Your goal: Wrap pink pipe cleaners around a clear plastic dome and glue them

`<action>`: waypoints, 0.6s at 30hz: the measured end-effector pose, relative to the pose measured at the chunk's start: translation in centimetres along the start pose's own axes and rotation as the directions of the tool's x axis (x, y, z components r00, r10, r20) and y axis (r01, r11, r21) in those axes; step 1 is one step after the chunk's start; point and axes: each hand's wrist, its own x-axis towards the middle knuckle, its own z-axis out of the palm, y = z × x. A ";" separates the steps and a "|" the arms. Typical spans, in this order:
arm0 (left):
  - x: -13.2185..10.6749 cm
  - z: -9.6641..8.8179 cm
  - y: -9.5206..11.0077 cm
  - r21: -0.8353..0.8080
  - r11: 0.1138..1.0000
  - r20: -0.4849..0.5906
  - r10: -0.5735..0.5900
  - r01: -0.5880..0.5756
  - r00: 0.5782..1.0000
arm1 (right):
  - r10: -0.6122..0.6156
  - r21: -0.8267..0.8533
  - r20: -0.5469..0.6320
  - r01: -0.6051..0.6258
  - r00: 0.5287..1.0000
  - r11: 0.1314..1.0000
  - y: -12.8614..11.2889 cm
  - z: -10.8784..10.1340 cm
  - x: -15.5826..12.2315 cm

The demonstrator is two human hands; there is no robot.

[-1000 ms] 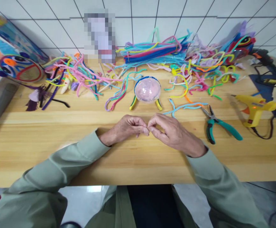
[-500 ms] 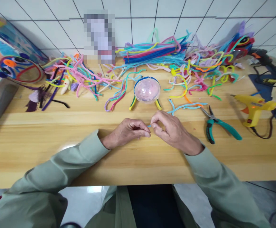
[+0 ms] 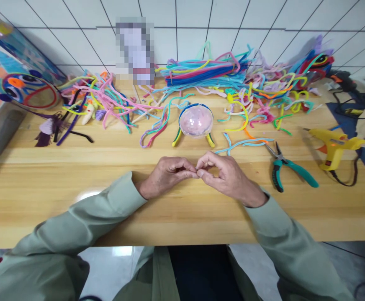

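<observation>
Left hand [image 3: 169, 175] and right hand [image 3: 222, 172] met, fingertip to fingertip, above a smooth wooden table [image 3: 176, 223] by a white tiled wall [image 3: 191, 14].

Each hand's thumb and fingers were pinched together; what lay between them was hidden. Just beyond stood a shiny, clear, rounded plastic bowl [image 3: 196, 122] on fuzzy yellow-and-green legs [image 3: 211, 140]; soft pipe cleaners [image 3: 201, 75] lay piled behind, pliers [image 3: 281, 160] to the right.

The left sleeve [image 3: 88, 219] at eight o'clock and right sleeve [image 3: 284, 232] at four are grey-green, long and creased. Dark cloth [image 3: 201, 274] shows at six o'clock between green flaps [image 3: 162, 276].
</observation>
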 end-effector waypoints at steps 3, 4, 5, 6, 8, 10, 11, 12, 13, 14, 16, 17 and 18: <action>0.0 0.1 0.0 0.010 1.000 -0.004 0.019 -0.019 1.000 | 0.013 0.001 0.008 -0.013 1.000 1.000 0.0 0.1 0.0; 0.0 0.1 0.0 0.009 1.000 -0.003 0.017 -0.017 1.000 | 0.015 -0.002 0.007 -0.015 1.000 1.000 0.0 0.1 -0.1; 0.0 0.1 0.0 0.006 1.000 -0.001 0.009 -0.009 1.000 | 0.017 -0.003 0.003 -0.017 1.000 1.000 0.0 0.1 -0.1; 0.0 0.1 0.0 0.002 1.000 -0.001 -0.004 0.004 1.000 | 0.018 -0.002 0.001 -0.018 1.000 1.000 0.0 0.1 -0.1; -0.1 0.0 0.0 -0.004 0.999 -0.002 -0.034 0.034 0.999 | 0.025 0.012 0.004 -0.025 1.000 1.000 -0.1 0.0 -0.1; -0.1 -0.1 -0.1 -0.001 0.999 -0.005 -0.050 0.050 0.999 | 0.039 0.033 0.016 -0.040 0.999 0.999 -0.1 0.0 -0.1; -0.1 -0.1 -0.1 0.002 0.999 -0.006 -0.047 0.047 0.999 | 0.049 0.041 0.021 -0.050 0.999 0.998 -0.1 0.0 -0.1; -0.2 -0.1 -0.1 0.004 0.999 -0.005 -0.040 0.040 0.999 | 0.059 0.046 0.025 -0.060 0.998 0.997 0.0 0.0 -0.1; -0.2 -0.1 -0.2 0.007 1.000 -0.002 -0.030 0.030 1.000 | 0.068 0.048 0.027 -0.069 0.997 0.996 0.0 0.1 -0.1; -0.2 -0.1 -0.2 0.009 1.000 0.003 -0.019 0.019 1.000 | 0.073 0.048 0.027 -0.074 0.997 0.996 0.1 0.1 -0.1; -0.2 -0.2 -0.2 0.015 1.000 0.015 -0.001 0.001 1.000 | 0.072 0.049 0.024 -0.073 0.997 0.996 0.2 0.2 -0.1; -0.2 -0.2 -0.1 0.019 1.000 0.018 0.008 -0.008 1.000 | 0.068 0.052 0.022 -0.070 0.997 0.996 0.2 0.2 -0.1; -0.2 -0.2 -0.1 0.023 1.000 0.019 0.017 -0.018 1.000 | 0.069 0.056 0.022 -0.070 0.997 0.996 0.1 0.2 0.0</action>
